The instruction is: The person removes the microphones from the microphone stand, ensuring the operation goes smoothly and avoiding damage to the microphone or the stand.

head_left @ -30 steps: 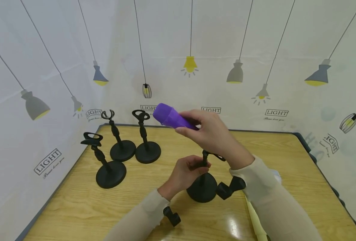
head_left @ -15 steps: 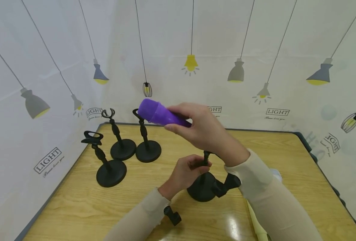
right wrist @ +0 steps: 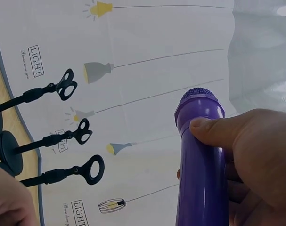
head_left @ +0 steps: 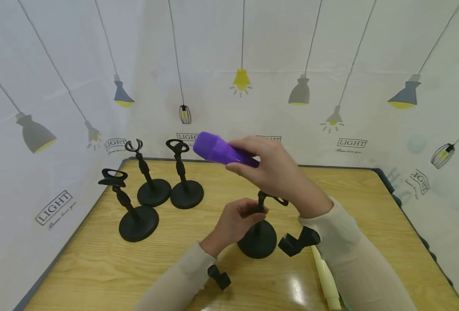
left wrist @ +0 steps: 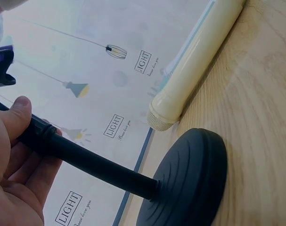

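My right hand (head_left: 270,166) grips a purple microphone (head_left: 213,147) above the table, its mesh head tilted up to the left. In the right wrist view the thumb lies along the purple microphone (right wrist: 199,160) just below its head. My left hand (head_left: 237,220) holds the upper stem of a black microphone stand (head_left: 258,242), whose round base is down on the table. The left wrist view shows thumb and fingers around the stand's stem (left wrist: 100,165). The stand's clip (head_left: 280,200) sits under my right wrist, partly covered by it.
At the back left of the wooden table (head_left: 77,276) are three more black microphone stands, among them a front one (head_left: 139,224). A cream microphone (head_left: 325,280) lies by my right forearm. A printed curtain (head_left: 221,52) surrounds the table.
My right hand swung left with the purple microphone, then came back right, uncovering the stand's clip again. My left hand keeps its hold on the stem. The head view shifted slightly.
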The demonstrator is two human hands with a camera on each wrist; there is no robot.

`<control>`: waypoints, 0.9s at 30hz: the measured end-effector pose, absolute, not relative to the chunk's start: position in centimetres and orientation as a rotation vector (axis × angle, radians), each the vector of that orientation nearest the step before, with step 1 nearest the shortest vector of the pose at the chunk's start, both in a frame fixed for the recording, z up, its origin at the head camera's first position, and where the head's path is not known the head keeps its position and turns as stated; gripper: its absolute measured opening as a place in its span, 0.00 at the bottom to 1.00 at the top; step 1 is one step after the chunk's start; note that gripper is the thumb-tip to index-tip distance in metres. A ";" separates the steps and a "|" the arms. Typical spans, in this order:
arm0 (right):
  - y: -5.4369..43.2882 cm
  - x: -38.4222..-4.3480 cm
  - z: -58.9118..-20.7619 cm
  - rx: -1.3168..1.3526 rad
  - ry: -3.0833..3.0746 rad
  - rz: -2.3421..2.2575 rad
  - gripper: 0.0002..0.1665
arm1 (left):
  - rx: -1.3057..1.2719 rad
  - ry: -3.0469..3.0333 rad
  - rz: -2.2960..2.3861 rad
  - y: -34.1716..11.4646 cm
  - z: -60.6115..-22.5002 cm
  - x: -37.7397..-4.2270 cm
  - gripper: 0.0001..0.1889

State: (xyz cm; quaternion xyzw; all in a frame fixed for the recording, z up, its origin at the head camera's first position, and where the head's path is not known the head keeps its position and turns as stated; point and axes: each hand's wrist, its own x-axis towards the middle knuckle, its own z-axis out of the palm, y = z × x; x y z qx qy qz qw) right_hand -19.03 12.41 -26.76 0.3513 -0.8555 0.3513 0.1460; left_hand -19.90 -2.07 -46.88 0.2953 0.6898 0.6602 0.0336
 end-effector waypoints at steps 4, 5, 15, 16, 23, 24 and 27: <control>13.5 -19.1 -27.5 0.957 -2.481 1.030 0.26 | 0.806 2.129 2.005 -2.0 -46.6 -19.8 0.09; 13.8 -19.2 -27.7 0.943 -2.485 1.034 0.26 | 0.778 2.135 1.994 -2.0 -46.6 -19.8 0.10; 16.3 -19.1 -29.7 0.830 -2.522 1.100 0.25 | 0.657 2.180 1.925 -2.0 -46.4 -19.7 0.10; 16.5 -19.0 -29.9 0.822 -2.521 1.105 0.26 | 0.660 2.175 1.929 -2.0 -46.5 -19.7 0.10; 17.8 -18.1 -30.5 0.773 -2.486 1.174 0.27 | 0.722 2.199 1.927 -2.0 -46.5 -19.7 0.10; 18.0 -17.9 -30.6 0.767 -2.484 1.175 0.26 | 0.721 2.200 1.928 -2.0 -46.5 -19.7 0.10; 18.6 -17.6 -30.8 0.744 -2.487 1.172 0.26 | 0.708 2.199 1.935 -2.2 -46.5 -19.6 0.10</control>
